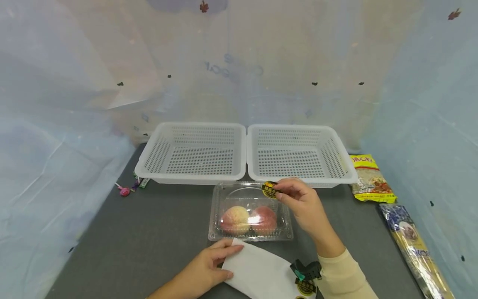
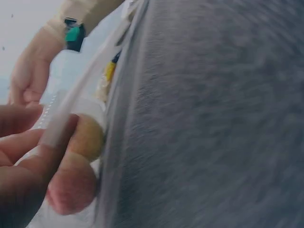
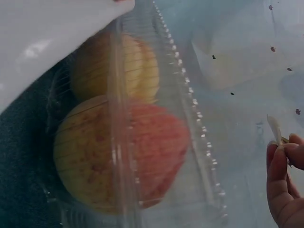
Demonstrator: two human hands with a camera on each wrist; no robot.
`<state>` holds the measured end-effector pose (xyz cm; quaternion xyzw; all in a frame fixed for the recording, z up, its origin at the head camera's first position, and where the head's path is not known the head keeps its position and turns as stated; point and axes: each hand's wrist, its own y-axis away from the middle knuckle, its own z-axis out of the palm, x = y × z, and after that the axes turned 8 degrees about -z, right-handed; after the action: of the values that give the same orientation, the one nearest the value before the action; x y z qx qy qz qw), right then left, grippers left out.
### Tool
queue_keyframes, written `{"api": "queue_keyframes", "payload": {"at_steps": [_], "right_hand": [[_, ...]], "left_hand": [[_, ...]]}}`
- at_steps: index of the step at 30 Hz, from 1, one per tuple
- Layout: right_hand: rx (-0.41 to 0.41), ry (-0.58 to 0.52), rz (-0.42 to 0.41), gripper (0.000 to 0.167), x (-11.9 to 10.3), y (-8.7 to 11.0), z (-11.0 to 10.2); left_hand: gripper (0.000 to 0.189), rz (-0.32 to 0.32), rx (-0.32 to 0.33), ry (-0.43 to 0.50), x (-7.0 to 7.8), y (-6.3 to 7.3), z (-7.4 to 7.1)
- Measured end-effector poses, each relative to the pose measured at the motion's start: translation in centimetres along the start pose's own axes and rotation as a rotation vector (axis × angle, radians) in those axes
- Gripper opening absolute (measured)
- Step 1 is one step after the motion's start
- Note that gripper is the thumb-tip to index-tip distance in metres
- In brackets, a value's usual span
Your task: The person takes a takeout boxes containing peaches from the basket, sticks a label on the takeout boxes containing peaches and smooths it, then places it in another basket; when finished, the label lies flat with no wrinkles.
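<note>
A clear plastic box [image 1: 246, 195] with two peaches [image 1: 235, 219] inside lies in the middle of the grey table, its lid down. Between thumb and fingertips my right hand [image 1: 302, 203] pinches a black and gold sticker [image 1: 269, 189] over the box's far right part. My left hand [image 1: 209, 265] holds a white sticker sheet [image 1: 261, 270] by its left end, in front of the box. More black and gold stickers [image 1: 306, 286] show at the sheet's right end, below the right wrist. In the right wrist view, the pinched sticker [image 3: 274, 127] stands edge-on at the fingertips.
Two white plastic baskets [image 1: 190, 176] [image 1: 298, 179] stand side by side behind the box. On the right lie a yellow food bag [image 1: 373, 178] and a long noodle packet [image 1: 414, 249]. A wrapped lollipop [image 1: 124, 191] and small wrapped sweets [image 1: 140, 182] lie at the left.
</note>
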<state>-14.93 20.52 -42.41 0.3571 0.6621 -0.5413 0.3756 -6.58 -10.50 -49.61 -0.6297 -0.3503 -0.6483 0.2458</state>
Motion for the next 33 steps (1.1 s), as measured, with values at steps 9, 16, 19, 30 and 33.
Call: {"api": "queue_keyframes", "payload": {"at_steps": [9,16,19,30,33], "right_hand": [[-0.028,0.056,0.087,0.018,0.8,-0.2,0.2],[-0.057,0.118,0.108,0.019,1.3,-0.4,0.5],[-0.075,0.102,0.100,0.019,1.4,-0.4,0.8],[-0.151,0.048,0.099,0.020,1.8,-0.1,2.5],[-0.175,0.014,0.104,0.020,1.8,0.0,3.0]], "left_hand": [[0.054,-0.194,-0.040,-0.141,0.7,1.7,-2.4],[0.044,-0.142,0.021,-0.343,4.5,1.8,-5.4],[0.036,-0.016,0.095,-0.295,5.8,0.6,-5.8],[0.031,0.245,0.397,-0.372,6.8,-6.6,-4.8],[0.026,0.267,0.429,-0.379,6.4,-7.9,-4.6]]}}
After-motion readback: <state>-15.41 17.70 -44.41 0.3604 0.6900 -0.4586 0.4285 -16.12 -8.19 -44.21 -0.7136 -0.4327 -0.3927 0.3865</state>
